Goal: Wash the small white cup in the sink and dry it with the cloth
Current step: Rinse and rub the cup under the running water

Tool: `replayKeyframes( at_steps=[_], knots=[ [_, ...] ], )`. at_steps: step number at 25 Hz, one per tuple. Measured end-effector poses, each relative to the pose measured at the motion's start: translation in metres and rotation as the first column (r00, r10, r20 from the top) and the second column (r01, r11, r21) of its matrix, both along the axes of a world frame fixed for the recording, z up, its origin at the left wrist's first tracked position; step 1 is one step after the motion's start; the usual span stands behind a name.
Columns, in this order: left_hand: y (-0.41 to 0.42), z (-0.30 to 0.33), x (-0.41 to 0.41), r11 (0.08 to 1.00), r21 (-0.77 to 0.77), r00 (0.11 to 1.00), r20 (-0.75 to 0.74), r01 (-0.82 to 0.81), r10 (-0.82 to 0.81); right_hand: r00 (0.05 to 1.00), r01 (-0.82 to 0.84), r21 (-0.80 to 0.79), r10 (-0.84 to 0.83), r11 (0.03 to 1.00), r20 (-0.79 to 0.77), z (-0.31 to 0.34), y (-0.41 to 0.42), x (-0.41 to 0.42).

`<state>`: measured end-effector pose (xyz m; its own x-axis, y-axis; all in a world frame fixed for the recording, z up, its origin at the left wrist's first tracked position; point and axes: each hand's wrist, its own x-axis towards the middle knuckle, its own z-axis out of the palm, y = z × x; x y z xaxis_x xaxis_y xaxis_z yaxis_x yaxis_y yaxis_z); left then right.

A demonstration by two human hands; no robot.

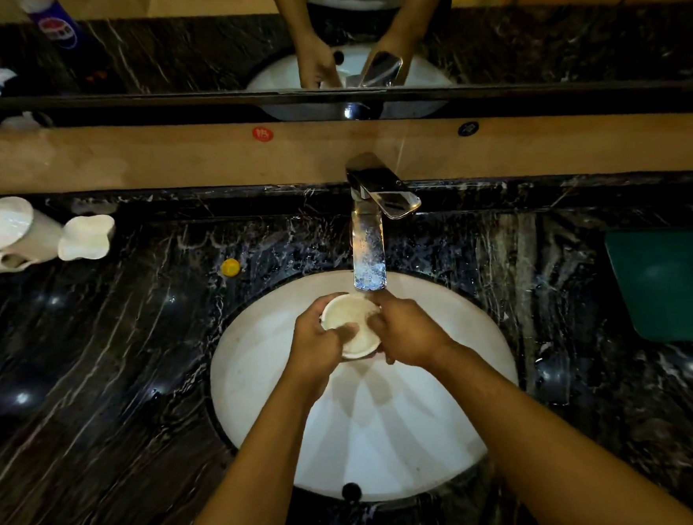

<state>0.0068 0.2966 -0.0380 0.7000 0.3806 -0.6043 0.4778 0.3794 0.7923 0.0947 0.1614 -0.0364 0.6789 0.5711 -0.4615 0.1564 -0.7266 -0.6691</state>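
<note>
At the centre of the frame, over the upper part of the oval white ceramic sink (pixel 263 391), both hands hold the small white round cup (pixel 351 323), its mouth tipped toward the camera. The left hand (pixel 320 346) wraps the cup's left side with fingers curled round the wall and the thumb lying over the rim into the bowl; the right hand (pixel 409 331) closes on the right side, fingers bent against the cup. The cup sits just below the spout of the chrome square-bodied faucet (pixel 368 219), whose mouth hangs over the basin's far edge, so there is little clearance above the cup. Below the hands the basin lies open down to the dark round overflow hole (pixel 351 491) at the near rim. The black white-veined marble counter (pixel 99 382) surrounds the basin. At upper left stand a white lidded ceramic pot (pixel 10 228) and a white wavy-edged dish (pixel 87 237), well apart from the sink; a small yellow round cap (pixel 230 267) lies near the basin's upper-left rim. A dark green flat cloth (pixel 670 284) lies at the right edge.
</note>
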Motion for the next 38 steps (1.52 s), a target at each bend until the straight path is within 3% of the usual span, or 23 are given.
replayKeyframes(
  at_steps=[3,6,8,10,12,14,17,20,25,28,30,33,36,38],
  knots=[
    [0.0,0.002,-0.003,0.997,-0.067,0.998,0.033,0.048,-0.046,0.987,-0.008,-0.13,0.029,0.992,0.157,0.006,0.005,0.013],
    [0.005,0.003,0.0,0.993,0.047,0.993,0.053,0.106,-0.108,0.98,-0.075,-0.075,0.087,0.994,0.181,0.006,0.002,0.015],
    [0.005,0.002,0.004,0.995,0.095,1.0,-0.001,-0.014,0.014,0.992,-0.038,0.004,0.037,0.999,0.117,0.007,0.001,0.008],
    [0.0,0.001,0.008,0.972,0.026,0.971,-0.046,-0.232,0.233,0.98,0.176,0.108,-0.163,0.978,-0.113,0.008,0.003,-0.006],
    [-0.007,0.0,0.009,0.95,0.04,0.948,-0.057,-0.31,0.312,0.899,0.37,0.133,-0.318,0.919,-0.301,0.006,0.008,-0.021],
    [-0.014,-0.001,0.008,0.965,0.098,0.968,-0.046,-0.242,0.247,0.918,0.357,0.039,-0.343,0.933,-0.198,0.004,0.007,-0.021],
    [-0.015,-0.002,0.001,0.98,0.155,0.99,-0.043,-0.123,0.132,0.982,0.161,-0.208,-0.136,0.965,0.129,0.006,0.0,-0.007],
    [-0.01,-0.002,0.003,0.983,0.169,0.997,-0.026,-0.072,0.077,0.977,0.117,-0.177,-0.081,0.977,0.195,0.006,-0.001,-0.002],
    [-0.006,0.0,0.016,0.977,0.17,0.99,-0.035,-0.13,0.138,0.984,0.168,0.089,-0.161,0.982,-0.08,0.004,0.003,-0.013],
    [-0.012,-0.003,0.015,0.966,0.033,0.963,-0.083,-0.256,0.258,0.858,0.444,0.171,-0.363,0.879,-0.363,0.002,0.011,-0.02],
    [-0.019,-0.005,0.011,0.962,-0.047,0.962,-0.061,-0.268,0.265,0.783,0.563,0.137,-0.473,0.815,-0.405,0.003,0.019,-0.024],
    [-0.024,-0.007,0.005,0.978,0.032,0.978,-0.009,-0.206,0.206,0.802,0.554,0.016,-0.528,0.833,-0.279,0.004,0.017,-0.023],
    [-0.018,-0.002,0.003,0.99,0.068,0.992,-0.028,-0.12,0.123,0.964,0.267,-0.238,-0.253,0.934,0.086,0.005,0.005,-0.011],
    [-0.009,0.004,0.003,0.999,-0.001,0.999,-0.032,-0.041,0.041,0.977,0.156,-0.241,-0.114,0.958,0.178,0.008,0.003,-0.006]
  ],
)
